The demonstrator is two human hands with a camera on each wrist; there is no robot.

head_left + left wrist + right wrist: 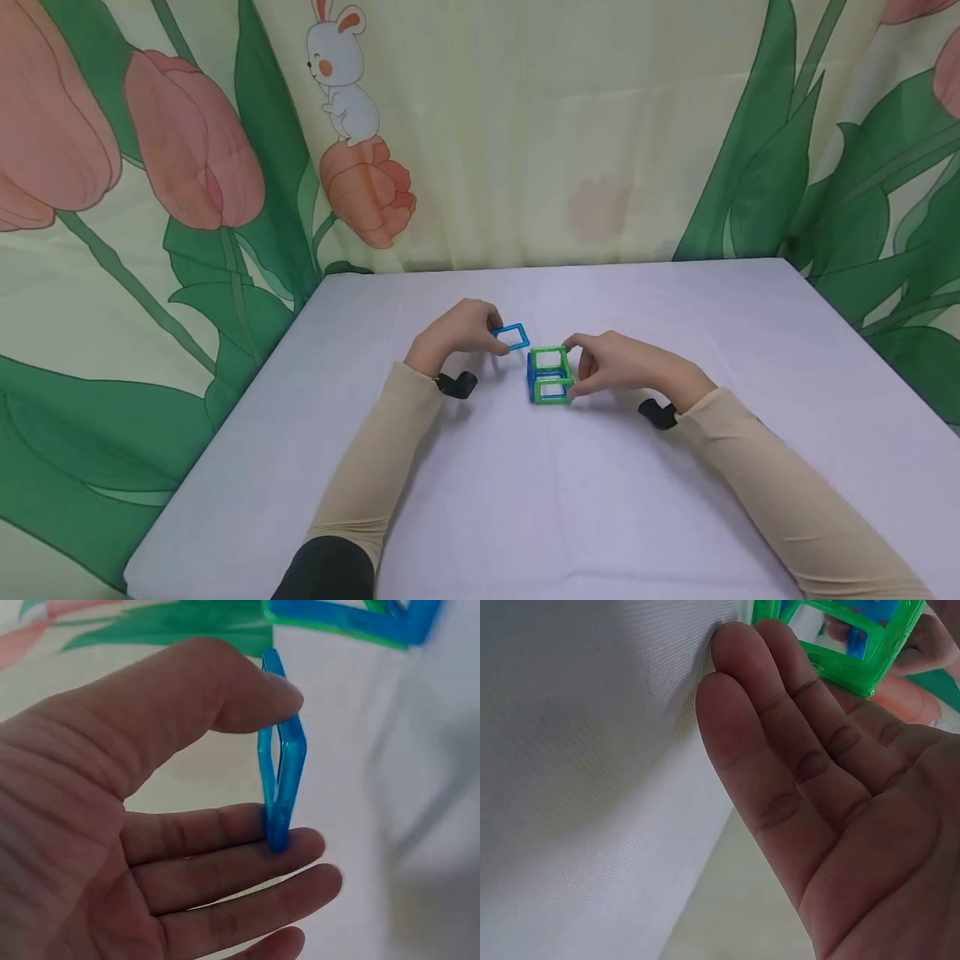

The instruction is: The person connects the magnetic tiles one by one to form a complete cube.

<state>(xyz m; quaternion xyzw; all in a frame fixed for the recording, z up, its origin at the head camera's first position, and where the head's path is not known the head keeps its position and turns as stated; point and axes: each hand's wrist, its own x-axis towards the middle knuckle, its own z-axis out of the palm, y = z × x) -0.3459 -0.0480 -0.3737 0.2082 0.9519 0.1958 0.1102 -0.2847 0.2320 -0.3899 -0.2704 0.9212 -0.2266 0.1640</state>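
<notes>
Blue square (512, 337) pinched — cube (550, 376) seemingly steadied

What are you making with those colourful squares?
A person sits at a table with a white cloth. Their left hand pinches a loose blue plastic square frame between thumb and fingers, holding it just beside a small cube-like build of green and blue plastic square frames. Their right hand has its grip on that build, which stands on the cloth.
</notes>
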